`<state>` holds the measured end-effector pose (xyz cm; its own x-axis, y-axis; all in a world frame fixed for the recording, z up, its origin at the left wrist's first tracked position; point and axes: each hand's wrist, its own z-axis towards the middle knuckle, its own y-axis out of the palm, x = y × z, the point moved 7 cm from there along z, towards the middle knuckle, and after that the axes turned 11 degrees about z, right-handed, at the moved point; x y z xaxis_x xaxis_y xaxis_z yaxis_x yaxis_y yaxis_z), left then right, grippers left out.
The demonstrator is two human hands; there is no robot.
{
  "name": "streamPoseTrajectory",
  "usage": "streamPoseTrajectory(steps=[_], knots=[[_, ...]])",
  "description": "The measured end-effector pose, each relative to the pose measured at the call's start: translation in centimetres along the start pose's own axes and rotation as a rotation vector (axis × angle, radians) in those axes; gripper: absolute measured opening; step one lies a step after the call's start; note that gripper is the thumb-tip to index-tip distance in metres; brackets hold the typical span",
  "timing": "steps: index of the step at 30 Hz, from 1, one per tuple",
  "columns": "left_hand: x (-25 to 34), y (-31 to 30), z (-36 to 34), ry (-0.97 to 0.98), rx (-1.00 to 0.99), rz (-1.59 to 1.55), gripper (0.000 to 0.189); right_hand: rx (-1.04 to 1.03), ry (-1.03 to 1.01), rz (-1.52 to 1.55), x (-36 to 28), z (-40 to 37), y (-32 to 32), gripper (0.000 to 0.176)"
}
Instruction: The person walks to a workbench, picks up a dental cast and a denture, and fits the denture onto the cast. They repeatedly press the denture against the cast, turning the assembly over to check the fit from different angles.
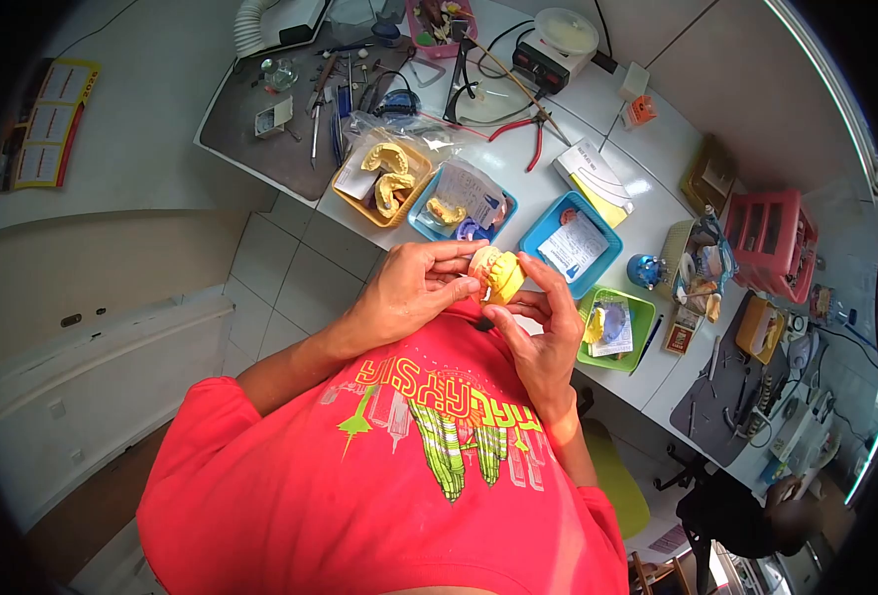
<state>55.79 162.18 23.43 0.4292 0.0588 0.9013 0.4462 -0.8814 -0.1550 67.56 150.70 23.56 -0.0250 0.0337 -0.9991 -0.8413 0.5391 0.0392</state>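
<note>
Evidently both hands are grasping the yellow dental cast (498, 273) above the counter's (513, 164) near edge. The left hand (414, 288) is steadying it while the right hand (543, 327) is pinching it, seemingly for a close look.

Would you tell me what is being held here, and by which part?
A yellow dental cast, held between both hands: the left hand pinches its left side with the fingertips, and the right hand holds its right side and underside.
</note>
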Motion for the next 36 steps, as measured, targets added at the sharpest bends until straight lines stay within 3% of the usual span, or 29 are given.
streamPoseTrajectory(steps=[11, 17, 19, 21, 23, 27, 36], knots=[[0.0, 0.4, 0.7, -0.008, 0.053, -0.151, 0.044, 0.018, -0.130, -0.087, -0.6, -0.1, -0.3, 0.060], [-1.5, -0.5, 1.9, 0.026, 0.078, -0.159, 0.044, 0.051, -0.047, -0.079, 1.2, -0.5, -1.5, 0.061], [-2.0, -1.1, 2.2, -0.003, 0.104, -0.246, 0.044, 0.031, 0.100, -0.221, 3.7, -0.7, -2.6, 0.060], [-2.4, -2.1, 2.5, -0.015, 0.164, -0.253, 0.045, -0.014, 0.133, -0.293, 6.0, -1.0, -3.7, 0.057], [-2.8, -2.3, 2.6, -0.025, 0.129, -0.259, 0.045, -0.219, 0.174, -0.542, 8.3, -1.3, -3.6, 0.053], [-3.8, -1.5, 2.8, -0.025, 0.070, -0.375, 0.044, -0.388, 0.122, -0.692, 11.4, -1.5, -3.2, 0.050], [-5.0, -0.1, 2.1, -0.068, 0.019, -0.565, 0.038, -0.478, 0.007, -0.864, 12.8, -1.2, -3.1, 0.050]])
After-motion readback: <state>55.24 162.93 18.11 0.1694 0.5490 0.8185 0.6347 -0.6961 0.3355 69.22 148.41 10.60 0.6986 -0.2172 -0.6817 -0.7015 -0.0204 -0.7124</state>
